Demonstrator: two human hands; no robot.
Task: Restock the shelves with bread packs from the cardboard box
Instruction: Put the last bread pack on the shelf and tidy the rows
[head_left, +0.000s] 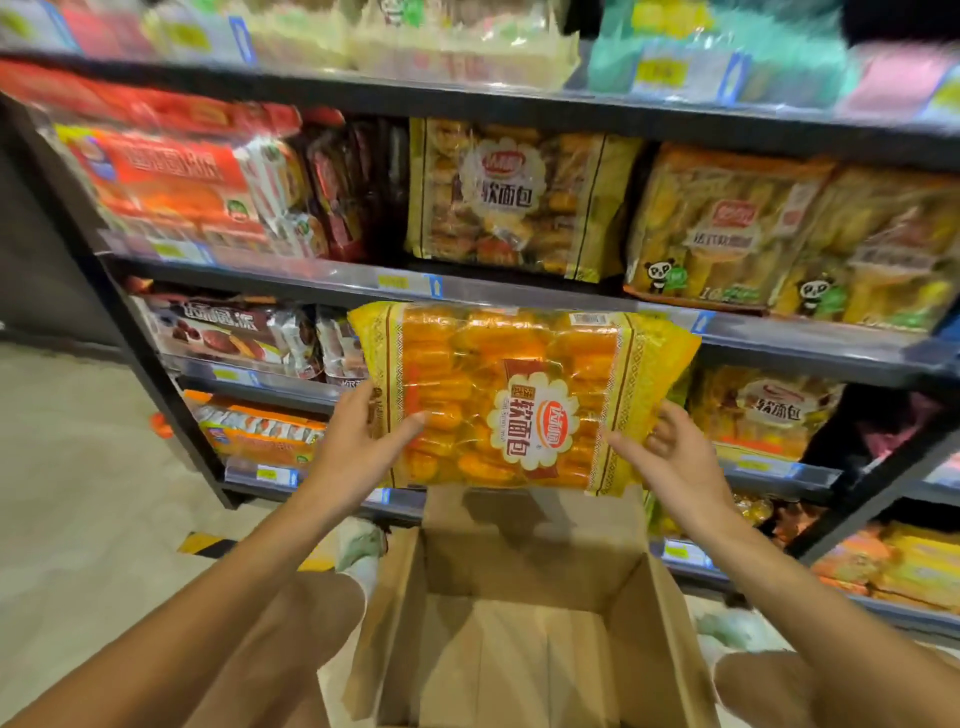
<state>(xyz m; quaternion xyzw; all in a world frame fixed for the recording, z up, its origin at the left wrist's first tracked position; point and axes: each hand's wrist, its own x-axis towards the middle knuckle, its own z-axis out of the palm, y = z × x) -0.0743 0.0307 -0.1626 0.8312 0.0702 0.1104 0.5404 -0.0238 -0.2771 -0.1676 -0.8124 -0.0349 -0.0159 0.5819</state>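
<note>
One yellow soft-bread pack (524, 395) in transit, upright above the open cardboard box (519, 623): your left hand (363, 441) pinches its left edge, thumb on the front and fingers (358, 397) curled behind, while your right hand (675, 457) cups the right edge with fingers (657, 431) loosely bent against the wrapper. Beyond your fingertips, the shelves (519, 291) already carry matching packs; below your wrists, the visible box floor looks bare, so this is likely among the last to place, its slot yet unpicked.
</note>
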